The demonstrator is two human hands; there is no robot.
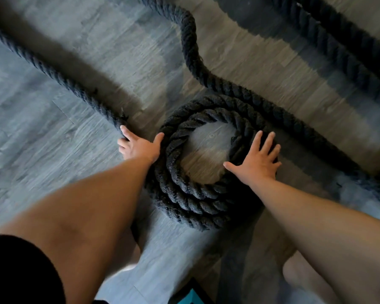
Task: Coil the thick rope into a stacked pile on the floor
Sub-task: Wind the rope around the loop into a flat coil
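Note:
A thick black twisted rope lies on the grey wood floor. Part of it is wound into a stacked round coil (pixel 198 194) in the middle, with a bare patch of floor inside the ring. My right hand (pixel 258 160) lies flat with spread fingers on the coil's right side. My left hand (pixel 138 147) is at the coil's left edge, its thumb against the coil and its fingers curled round a loose stretch of rope (pixel 59 75) that runs off to the upper left. Another loose stretch (pixel 191 51) snakes from the coil's top toward the far edge.
A further length of the same rope (pixel 347 53) crosses the upper right corner. More rope passes the coil on the right (pixel 316 139). My bare knees are at the bottom, with a teal object (pixel 191 298) between them.

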